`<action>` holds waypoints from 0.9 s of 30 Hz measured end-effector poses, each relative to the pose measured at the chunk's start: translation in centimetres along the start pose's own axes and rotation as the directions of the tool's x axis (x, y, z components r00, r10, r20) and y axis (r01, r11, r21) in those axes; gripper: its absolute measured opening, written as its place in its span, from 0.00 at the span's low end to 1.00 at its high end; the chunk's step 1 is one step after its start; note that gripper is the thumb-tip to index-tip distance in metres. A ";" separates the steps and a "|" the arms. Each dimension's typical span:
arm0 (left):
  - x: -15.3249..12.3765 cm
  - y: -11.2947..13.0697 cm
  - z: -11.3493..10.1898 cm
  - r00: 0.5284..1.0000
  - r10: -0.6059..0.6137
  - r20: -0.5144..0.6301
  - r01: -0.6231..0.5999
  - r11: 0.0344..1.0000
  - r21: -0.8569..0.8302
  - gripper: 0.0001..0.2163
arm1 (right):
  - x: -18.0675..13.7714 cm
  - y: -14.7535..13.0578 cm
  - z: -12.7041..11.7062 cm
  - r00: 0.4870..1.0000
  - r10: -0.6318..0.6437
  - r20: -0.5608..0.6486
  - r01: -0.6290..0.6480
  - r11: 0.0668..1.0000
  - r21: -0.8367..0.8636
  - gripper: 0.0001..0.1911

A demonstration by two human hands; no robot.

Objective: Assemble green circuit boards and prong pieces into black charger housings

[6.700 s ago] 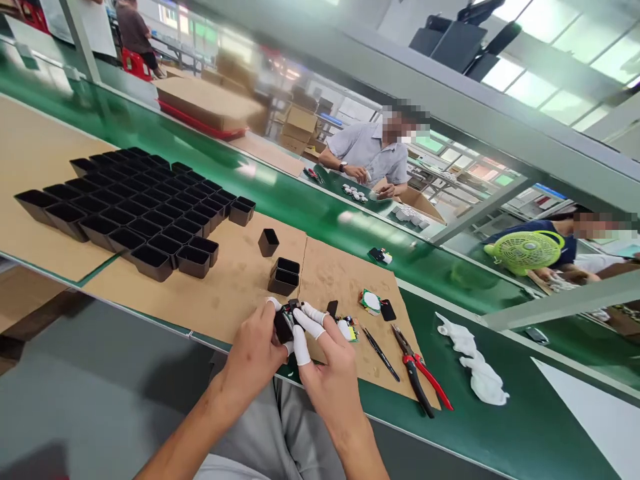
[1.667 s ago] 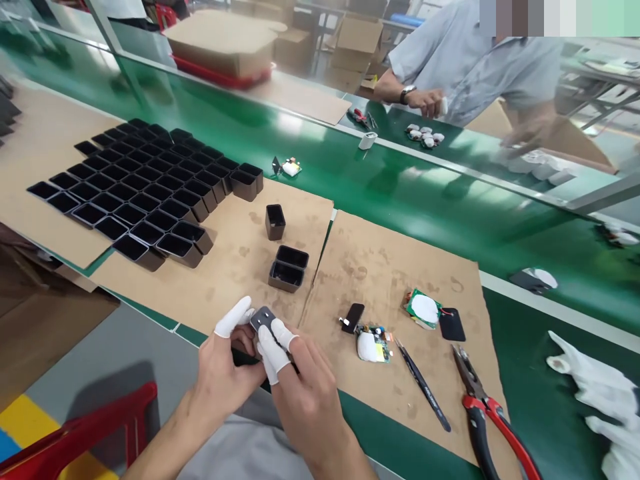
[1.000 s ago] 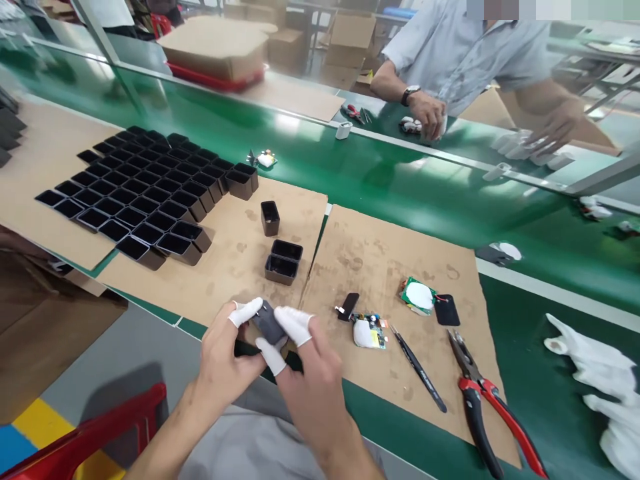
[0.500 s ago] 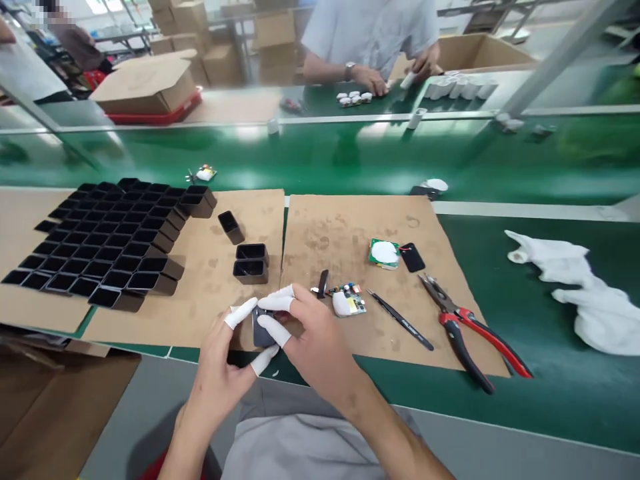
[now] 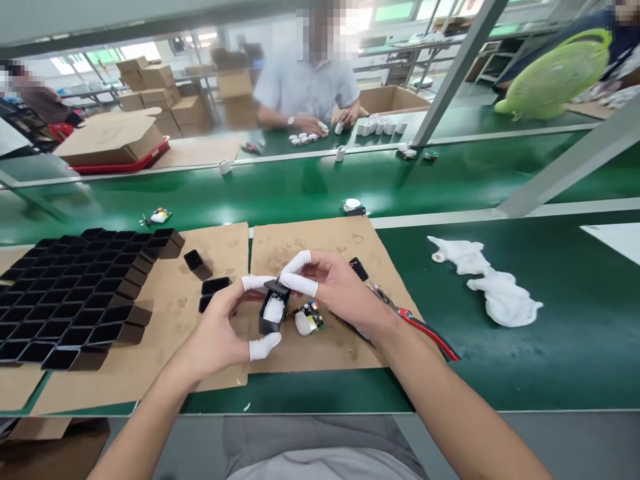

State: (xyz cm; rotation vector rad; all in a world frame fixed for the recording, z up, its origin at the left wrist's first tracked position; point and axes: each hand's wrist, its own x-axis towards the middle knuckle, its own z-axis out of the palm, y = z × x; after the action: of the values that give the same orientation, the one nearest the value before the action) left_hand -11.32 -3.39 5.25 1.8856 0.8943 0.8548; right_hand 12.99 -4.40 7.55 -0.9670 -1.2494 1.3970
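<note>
One black case [image 5: 269,326] hangs above the cardboard sheet [image 5: 320,353] in the grip of the left hand [image 5: 223,327]; the right hand [image 5: 340,287] pinches its flap [image 5: 277,287]; a circuit board [image 5: 314,316] lies on the sheet.

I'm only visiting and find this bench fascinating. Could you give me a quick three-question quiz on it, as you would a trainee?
1. What are the left hand and right hand handling?
A) a screwdriver
B) an open black case
C) a paintbrush

2. True or false: the large cluster of black cups stands on the person's right.

3. Fill in: the finger covers on the person's hands are ____ in colour.

Key:
1. B; a white part shows inside it.
2. False; the cluster is on the person's left.
3. White.
</note>
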 end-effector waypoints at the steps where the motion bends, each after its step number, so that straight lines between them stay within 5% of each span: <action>1: 0.7 0.0 0.3 1.000 0.023 0.002 -0.023 1.000 0.015 0.30 | 0.1 0.2 -0.4 0.999 -0.028 -0.033 0.028 1.000 0.003 0.22; 10: 3.8 -0.7 3.2 0.953 0.265 -0.148 -0.236 0.953 0.189 0.26 | -0.4 1.9 -1.2 0.937 -0.185 -0.296 0.150 0.979 -0.135 0.21; 15: 4.1 -1.6 4.8 0.851 0.362 -0.381 -0.248 0.916 0.315 0.24 | -1.5 2.8 -0.4 0.858 -0.392 -0.333 0.291 0.904 -0.313 0.17; 18: 3.9 -1.9 5.2 0.783 0.388 -0.486 -0.223 0.905 0.364 0.23 | -1.8 3.0 0.2 0.784 -0.543 -0.301 0.407 0.815 -0.411 0.13; 23: 3.5 -2.0 4.6 0.754 0.446 -0.482 -0.197 0.853 0.483 0.22 | -1.6 3.3 0.8 0.670 -0.727 -0.147 0.530 0.608 -0.591 0.14; 27: 3.1 -2.0 3.9 0.698 0.548 -0.461 -0.218 0.776 0.592 0.24 | -1.6 3.8 0.9 0.661 -0.745 -0.096 0.473 0.512 -0.717 0.15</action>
State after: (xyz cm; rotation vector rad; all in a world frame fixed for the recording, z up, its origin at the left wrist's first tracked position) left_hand -6.99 -1.66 2.54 2.3461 1.1946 1.7254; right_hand 11.87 -6.07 3.86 -1.0099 -1.5699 0.1291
